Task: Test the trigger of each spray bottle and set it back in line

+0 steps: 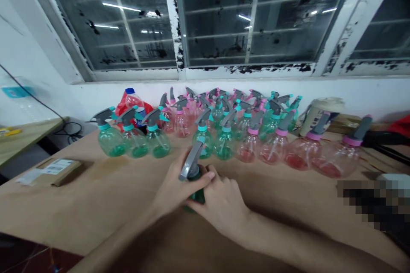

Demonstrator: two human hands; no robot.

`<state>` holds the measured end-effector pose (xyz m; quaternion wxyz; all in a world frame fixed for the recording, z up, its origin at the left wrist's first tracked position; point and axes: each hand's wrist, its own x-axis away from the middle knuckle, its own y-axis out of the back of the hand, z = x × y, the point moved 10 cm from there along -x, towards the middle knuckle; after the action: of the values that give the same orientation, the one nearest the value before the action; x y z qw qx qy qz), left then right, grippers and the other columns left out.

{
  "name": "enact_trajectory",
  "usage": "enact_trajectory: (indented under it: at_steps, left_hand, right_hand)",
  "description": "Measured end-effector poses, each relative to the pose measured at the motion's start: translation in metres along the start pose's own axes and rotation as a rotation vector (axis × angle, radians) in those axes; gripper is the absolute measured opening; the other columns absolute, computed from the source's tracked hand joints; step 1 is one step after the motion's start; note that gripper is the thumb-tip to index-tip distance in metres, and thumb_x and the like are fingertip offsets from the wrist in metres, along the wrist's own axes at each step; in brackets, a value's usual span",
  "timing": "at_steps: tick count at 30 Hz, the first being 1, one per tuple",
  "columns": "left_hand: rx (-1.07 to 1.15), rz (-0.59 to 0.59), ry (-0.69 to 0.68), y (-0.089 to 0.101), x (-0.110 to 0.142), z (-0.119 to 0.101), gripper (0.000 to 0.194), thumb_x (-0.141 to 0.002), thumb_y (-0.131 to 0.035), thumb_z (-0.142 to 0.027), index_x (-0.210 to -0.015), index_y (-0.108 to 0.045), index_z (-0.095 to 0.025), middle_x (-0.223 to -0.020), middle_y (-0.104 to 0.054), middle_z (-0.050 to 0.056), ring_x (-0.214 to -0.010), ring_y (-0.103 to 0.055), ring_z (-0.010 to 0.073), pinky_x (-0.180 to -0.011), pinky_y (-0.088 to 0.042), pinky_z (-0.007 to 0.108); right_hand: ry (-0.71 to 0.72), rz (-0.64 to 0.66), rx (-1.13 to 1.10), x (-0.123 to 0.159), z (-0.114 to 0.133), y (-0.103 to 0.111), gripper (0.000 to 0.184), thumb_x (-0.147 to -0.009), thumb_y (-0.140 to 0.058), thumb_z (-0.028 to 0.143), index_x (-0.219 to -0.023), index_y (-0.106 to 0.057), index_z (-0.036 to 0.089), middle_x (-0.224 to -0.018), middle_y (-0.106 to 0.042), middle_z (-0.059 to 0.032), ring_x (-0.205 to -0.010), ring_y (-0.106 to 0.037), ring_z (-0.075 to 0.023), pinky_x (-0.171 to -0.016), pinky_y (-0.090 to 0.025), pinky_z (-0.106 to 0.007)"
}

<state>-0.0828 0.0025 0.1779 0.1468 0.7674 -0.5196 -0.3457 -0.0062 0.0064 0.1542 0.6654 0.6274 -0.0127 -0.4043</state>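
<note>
A green spray bottle (192, 169) with a grey trigger head stands on the brown table (96, 196), right in front of me. My left hand (174, 187) is closed around its neck and cap from the left, thumb laid across the top. From the right, my right hand (224, 202) wraps round the bottle's body and hides most of it. Behind it stand several finished spray bottles: green ones (134, 138) to the left and middle, pink ones (278, 145) to the right.
A flat cardboard box (53, 170) with a label lies at the left. A red bag with a blue-capped bottle (131, 100) sits at the back left, a roll of white twine (320, 113) at the back right. The window wall runs behind the table.
</note>
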Motion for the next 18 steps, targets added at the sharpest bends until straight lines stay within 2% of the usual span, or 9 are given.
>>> enact_trajectory:
  at_steps: [2, 6, 11, 14, 18]
  left_hand:
    - [0.106, -0.024, 0.011, -0.015, -0.002, -0.003, 0.04, -0.074, -0.064, -0.036, -0.111, -0.053, -0.023, -0.093, -0.066, 0.002, -0.089, -0.064, 0.0211, -0.074, -0.054, 0.033]
    - [0.187, 0.009, 0.004, -0.045, -0.008, -0.012, 0.032, -0.078, -0.058, -0.029, -0.108, -0.052, -0.023, -0.089, -0.065, 0.002, -0.084, -0.065, 0.0202, -0.072, -0.055, 0.033]
    - [0.153, 0.033, -0.047, -0.07, -0.017, -0.027, 0.016, -0.076, -0.052, -0.023, -0.091, -0.055, -0.022, -0.086, -0.063, 0.002, -0.082, -0.063, 0.02, -0.075, -0.053, 0.036]
    - [0.193, 0.074, -0.059, -0.083, -0.024, -0.031, 0.012, -0.076, -0.05, -0.022, -0.087, -0.054, -0.022, -0.085, -0.063, 0.002, -0.083, -0.062, 0.0196, -0.08, -0.051, 0.037]
    - [0.172, 0.08, -0.089, -0.089, -0.033, -0.035, 0.019, -0.073, -0.049, -0.019, -0.091, -0.053, -0.024, -0.087, -0.063, 0.001, -0.081, -0.061, 0.019, -0.081, -0.049, 0.036]
  right_hand:
    - [-0.006, -0.024, 0.041, 0.01, -0.011, 0.006, 0.066, -0.07, -0.056, 0.065, -0.107, -0.059, 0.011, -0.081, -0.064, -0.0141, -0.064, -0.062, -0.0281, -0.044, -0.048, -0.038]
    - [-0.003, -0.079, 0.066, 0.026, -0.032, 0.019, 0.079, -0.073, -0.042, 0.073, -0.115, -0.055, 0.007, -0.093, -0.064, -0.0207, -0.08, -0.061, -0.0319, -0.05, -0.051, -0.039]
    - [-0.006, -0.07, 0.02, 0.04, -0.062, 0.028, 0.078, -0.074, -0.038, 0.074, -0.106, -0.059, 0.006, -0.092, -0.064, -0.0173, -0.083, -0.06, -0.0306, -0.069, -0.051, -0.046]
    - [0.011, -0.039, -0.04, 0.048, -0.082, 0.026, 0.075, -0.076, -0.04, 0.071, -0.111, -0.056, 0.006, -0.101, -0.064, -0.0178, -0.092, -0.059, -0.0307, -0.079, -0.049, -0.048]
    - [0.025, 0.05, -0.066, 0.06, -0.114, 0.011, 0.068, -0.083, -0.039, 0.062, -0.122, -0.048, 0.008, -0.118, -0.059, -0.0184, -0.109, -0.054, -0.0317, -0.091, -0.043, -0.051]
